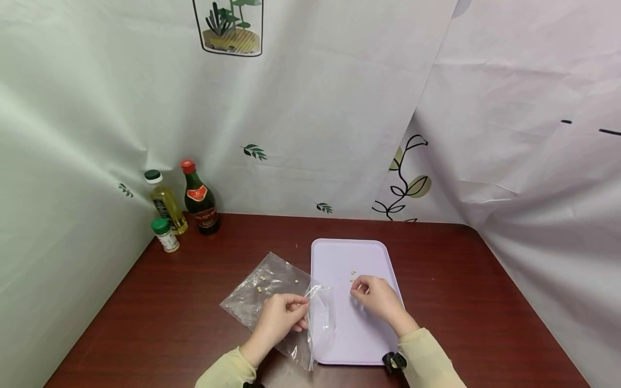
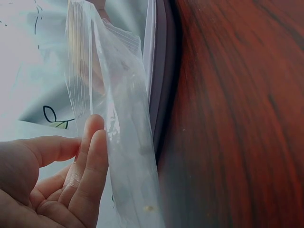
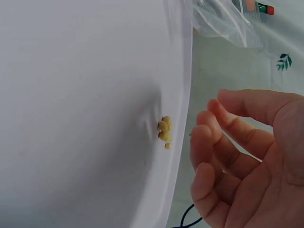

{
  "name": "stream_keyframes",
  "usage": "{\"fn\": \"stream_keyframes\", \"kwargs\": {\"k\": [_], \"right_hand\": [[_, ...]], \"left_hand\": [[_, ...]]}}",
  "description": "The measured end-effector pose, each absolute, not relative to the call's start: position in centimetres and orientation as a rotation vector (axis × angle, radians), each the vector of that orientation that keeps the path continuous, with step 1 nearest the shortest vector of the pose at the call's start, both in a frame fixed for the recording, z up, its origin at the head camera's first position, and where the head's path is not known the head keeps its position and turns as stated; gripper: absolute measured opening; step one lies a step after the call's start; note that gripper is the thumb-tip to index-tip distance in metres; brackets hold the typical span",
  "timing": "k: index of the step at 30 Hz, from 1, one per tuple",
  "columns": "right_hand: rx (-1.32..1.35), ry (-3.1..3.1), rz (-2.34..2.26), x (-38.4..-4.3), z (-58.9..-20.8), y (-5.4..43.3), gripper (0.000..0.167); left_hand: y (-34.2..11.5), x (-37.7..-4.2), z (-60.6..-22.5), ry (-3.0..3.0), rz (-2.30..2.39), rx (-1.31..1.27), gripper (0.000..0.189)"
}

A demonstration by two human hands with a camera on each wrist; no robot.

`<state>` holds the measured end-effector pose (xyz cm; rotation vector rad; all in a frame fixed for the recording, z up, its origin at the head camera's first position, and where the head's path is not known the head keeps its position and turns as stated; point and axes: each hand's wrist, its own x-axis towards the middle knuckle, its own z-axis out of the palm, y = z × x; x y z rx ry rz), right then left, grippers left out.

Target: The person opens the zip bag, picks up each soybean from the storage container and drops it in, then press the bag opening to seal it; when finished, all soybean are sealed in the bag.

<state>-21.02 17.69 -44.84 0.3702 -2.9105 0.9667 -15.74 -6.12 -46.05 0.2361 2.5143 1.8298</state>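
Observation:
My left hand (image 1: pixel 282 314) pinches the zip edge of a clear plastic bag (image 1: pixel 273 270) between thumb and fingers, holding its mouth raised over the left rim of a pale lilac tray (image 1: pixel 353 337). A few small yellowish beans (image 1: pixel 259 289) lie inside the bag. Over the tray, my right hand (image 1: pixel 380 299) hovers with loosely bent fingers. In the right wrist view a gap shows between its thumb and fingertips (image 3: pixel 205 172), with nothing in it. Several more yellow beans (image 3: pixel 164 128) sit on the tray just beyond these fingertips.
At the back left of the dark red wooden table (image 1: pixel 145 312) stand an oil bottle (image 1: pixel 167 205), a dark green bottle with a red cap (image 1: pixel 200 202) and a small green-capped jar (image 1: pixel 166 237). A white printed curtain (image 1: pixel 315 108) hangs behind the table and on both sides.

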Motion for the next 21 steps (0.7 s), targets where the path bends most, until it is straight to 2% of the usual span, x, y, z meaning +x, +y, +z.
{"fn": "stream_keyframes", "kwargs": {"k": [16, 21], "right_hand": [[0.239, -2.967, 1.044, -22.0, -45.6, 18.6, 0.006], [0.183, -3.0, 1.033, -22.0, -45.8, 19.0, 0.01]], "left_hand": [[-6.1, -15.7, -45.8, 2.503, 1.86, 0.272, 0.021], [-6.2, -15.7, -45.9, 2.492, 1.873, 0.266, 0.021]]}}
